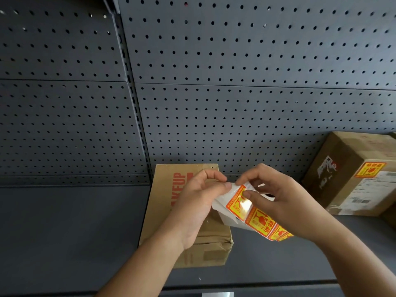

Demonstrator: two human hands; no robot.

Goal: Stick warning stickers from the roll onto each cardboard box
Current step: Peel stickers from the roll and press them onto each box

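A strip of yellow-and-red warning stickers [258,219] on white backing paper is held up between both hands, above a flat cardboard box [167,189] with red lettering that lies on the shelf. My left hand [197,200] pinches the white backing at its upper end. My right hand [276,196] pinches the top sticker at its corner, with the rest of the strip trailing under the palm. A second cardboard box [347,168] at the right carries a warning sticker [369,169] on its top.
A dark grey pegboard wall [235,82] rises behind the boxes. The dark shelf surface [64,232] stretches to the left of the flat box. The shelf's front edge [257,286] runs along the bottom of the view.
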